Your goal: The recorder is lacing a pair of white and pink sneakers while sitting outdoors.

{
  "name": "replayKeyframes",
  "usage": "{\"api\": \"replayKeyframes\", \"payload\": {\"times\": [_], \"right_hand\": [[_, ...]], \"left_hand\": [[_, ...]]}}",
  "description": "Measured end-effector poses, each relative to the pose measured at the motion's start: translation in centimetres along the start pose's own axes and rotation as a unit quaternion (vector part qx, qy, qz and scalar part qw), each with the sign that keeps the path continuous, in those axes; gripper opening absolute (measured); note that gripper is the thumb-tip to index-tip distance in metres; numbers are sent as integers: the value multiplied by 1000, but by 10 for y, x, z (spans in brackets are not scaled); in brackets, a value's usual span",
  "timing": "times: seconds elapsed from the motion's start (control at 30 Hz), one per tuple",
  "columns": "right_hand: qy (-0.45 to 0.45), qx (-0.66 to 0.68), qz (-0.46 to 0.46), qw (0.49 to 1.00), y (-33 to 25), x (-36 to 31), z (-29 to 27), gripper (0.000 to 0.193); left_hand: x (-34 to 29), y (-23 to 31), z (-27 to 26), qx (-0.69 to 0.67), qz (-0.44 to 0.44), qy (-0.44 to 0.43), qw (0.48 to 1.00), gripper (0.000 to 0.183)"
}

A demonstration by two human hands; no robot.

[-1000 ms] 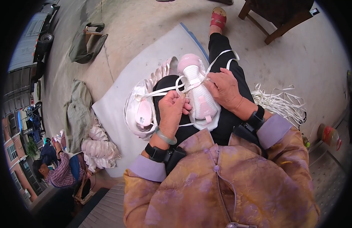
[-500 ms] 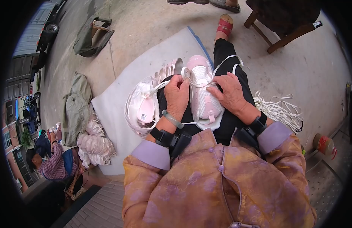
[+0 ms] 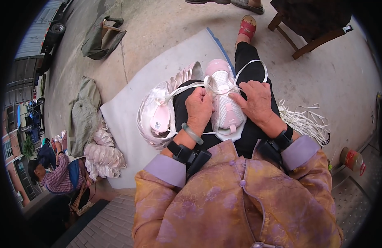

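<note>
- Sheet (image 3: 129,107): spread on the floor, likely to keep goods off the concrete.
- Legs (image 3: 257,62): black trousers, the lap serving, I judge, as a work surface.
- Bundle (image 3: 160,118): pink and white shoe parts beside the left leg, presumably for easy reach.
- Spare laces (image 3: 304,122): loose heap right of the right leg.
- Shoe (image 3: 224,101): on the lap between both hands, rounded end away from the body.
- Right hand (image 3: 258,103): thumb over the shoe, probably steadying it; I cannot tell whether its grip takes in lace.
- Left hand (image 3: 199,108): narrow grip, finger and thumb pinching lace at the shoe's left edge.
- Lace (image 3: 186,87): crosses the shoe, one length toward the bundle, another looping over the right leg, slack enough to handle.
</note>
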State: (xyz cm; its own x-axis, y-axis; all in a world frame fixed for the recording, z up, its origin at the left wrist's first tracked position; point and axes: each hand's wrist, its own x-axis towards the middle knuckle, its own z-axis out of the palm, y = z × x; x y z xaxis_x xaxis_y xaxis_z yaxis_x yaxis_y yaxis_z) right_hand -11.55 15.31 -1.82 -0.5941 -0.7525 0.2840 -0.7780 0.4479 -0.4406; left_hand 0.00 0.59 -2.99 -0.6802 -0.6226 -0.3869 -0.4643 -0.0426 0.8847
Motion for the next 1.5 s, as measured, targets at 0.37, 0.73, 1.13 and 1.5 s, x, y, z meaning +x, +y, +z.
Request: {"api": "replayKeyframes", "payload": {"times": [0.37, 0.73, 1.13, 1.5], "right_hand": [[-50, -56, -5, 997, -6, 16, 9, 21], [-31, -78, -62, 995, -2, -13, 9, 10], [-59, -72, -77, 993, -1, 8, -10, 12], [6, 160, -194, 968, -21, 37, -11, 13]], "left_hand": [[20, -3, 2, 59, 84, 51, 993, 7], [19, -4, 14, 200, 175, -29, 963, 12], [11, 11, 10, 212, 210, 45, 953, 24], [-6, 12, -6, 311, 327, -10, 892, 42]]}}
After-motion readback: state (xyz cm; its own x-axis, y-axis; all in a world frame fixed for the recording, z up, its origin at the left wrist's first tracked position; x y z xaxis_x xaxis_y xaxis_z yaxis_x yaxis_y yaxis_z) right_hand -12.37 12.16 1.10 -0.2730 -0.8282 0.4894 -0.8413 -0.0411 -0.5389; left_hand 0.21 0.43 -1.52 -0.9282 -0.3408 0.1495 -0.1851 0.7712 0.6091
